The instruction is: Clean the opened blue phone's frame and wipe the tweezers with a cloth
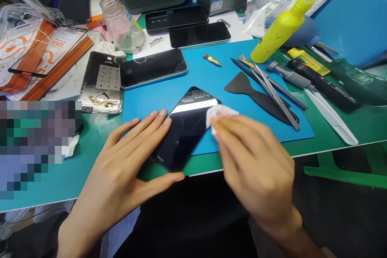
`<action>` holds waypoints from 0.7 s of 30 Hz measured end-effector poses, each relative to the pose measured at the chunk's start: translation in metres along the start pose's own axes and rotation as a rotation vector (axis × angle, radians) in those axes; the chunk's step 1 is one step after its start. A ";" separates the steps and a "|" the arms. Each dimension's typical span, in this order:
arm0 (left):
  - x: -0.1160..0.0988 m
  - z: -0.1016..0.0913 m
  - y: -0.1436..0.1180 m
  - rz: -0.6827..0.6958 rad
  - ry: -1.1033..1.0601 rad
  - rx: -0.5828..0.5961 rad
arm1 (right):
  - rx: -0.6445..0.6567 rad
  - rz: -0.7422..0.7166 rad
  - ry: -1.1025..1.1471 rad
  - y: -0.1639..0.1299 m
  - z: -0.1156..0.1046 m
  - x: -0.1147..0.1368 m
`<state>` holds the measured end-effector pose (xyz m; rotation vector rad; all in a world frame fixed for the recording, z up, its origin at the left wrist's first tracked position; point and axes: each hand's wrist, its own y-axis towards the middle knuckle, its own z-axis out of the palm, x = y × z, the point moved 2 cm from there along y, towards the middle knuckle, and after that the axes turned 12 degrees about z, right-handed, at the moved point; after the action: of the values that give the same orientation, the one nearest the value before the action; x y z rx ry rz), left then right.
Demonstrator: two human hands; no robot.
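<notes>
The black phone (pixel 184 129) lies slantwise, screen up, across the near edge of the blue mat (pixel 211 84), between the two hands; the left hand (pixel 127 169) rests flat and unclenched, fingertips on the phone's left edge; the right hand (pixel 254 165) pinches a white wipe (pixel 219 113) against the phone's upper right corner; a black spudger (pixel 256 96) lies just beyond.

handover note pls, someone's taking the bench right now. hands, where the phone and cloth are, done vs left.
Left hand: flat on the black phone, pinning its left and near edges to the blue mat.
Right hand: pinching a white cloth against the phone's right edge.
Phone lies diagonally, glass up, near corner past the mat onto the green table.
Done: glass looks glossy; smears too fine to judge.
Left: cloth sits at one edge only; tweezers and black spudger lie unused at right.
</notes>
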<state>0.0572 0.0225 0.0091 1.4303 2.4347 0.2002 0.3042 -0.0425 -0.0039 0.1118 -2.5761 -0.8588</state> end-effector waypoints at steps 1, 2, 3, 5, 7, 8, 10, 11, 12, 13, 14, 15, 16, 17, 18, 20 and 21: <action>0.000 0.000 0.000 -0.001 -0.002 0.000 | -0.004 0.020 -0.016 0.001 0.000 0.000; 0.001 0.000 0.000 0.000 -0.004 0.001 | -0.001 0.024 -0.025 0.000 0.000 0.003; 0.001 0.000 0.000 0.005 -0.005 0.000 | 0.006 0.011 -0.035 -0.003 -0.001 0.008; 0.001 0.000 0.000 0.016 -0.007 0.005 | 0.050 -0.070 0.010 -0.013 -0.004 0.021; 0.001 0.000 0.000 0.028 -0.006 0.004 | 0.064 -0.074 0.027 -0.015 -0.005 0.024; 0.001 0.000 -0.001 0.031 -0.005 0.003 | 0.087 -0.067 0.033 -0.013 -0.003 0.021; 0.002 0.001 -0.002 0.034 0.002 -0.002 | 0.031 0.038 -0.003 -0.001 -0.001 0.009; 0.002 0.001 -0.003 0.036 0.005 -0.005 | 0.017 0.074 -0.003 0.005 0.000 0.004; 0.003 0.002 -0.004 0.039 0.008 -0.011 | -0.004 0.104 -0.004 0.008 0.000 0.000; 0.003 0.003 -0.005 0.041 0.011 -0.016 | -0.002 0.126 0.001 0.009 0.000 -0.001; 0.004 0.004 -0.006 0.048 0.015 -0.020 | 0.008 0.127 0.004 0.008 0.000 0.001; 0.005 0.005 -0.007 0.059 0.022 -0.022 | 0.020 0.110 0.014 0.004 -0.001 0.004; 0.005 0.007 -0.007 0.071 0.028 -0.023 | 0.058 0.084 0.035 -0.001 -0.001 0.008; 0.006 0.008 -0.008 0.085 0.037 -0.029 | 0.049 0.058 0.034 -0.006 -0.001 0.011; 0.007 0.009 -0.008 0.095 0.044 -0.032 | 0.041 0.062 0.028 -0.009 -0.002 0.012; 0.009 0.011 -0.009 0.101 0.055 -0.038 | 0.017 0.121 0.008 -0.009 0.001 0.010; 0.010 0.011 -0.009 0.102 0.061 -0.039 | -0.002 0.160 -0.002 -0.007 0.003 0.008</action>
<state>0.0495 0.0262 -0.0055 1.5535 2.3936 0.3175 0.2956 -0.0480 -0.0075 -0.0952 -2.5447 -0.8025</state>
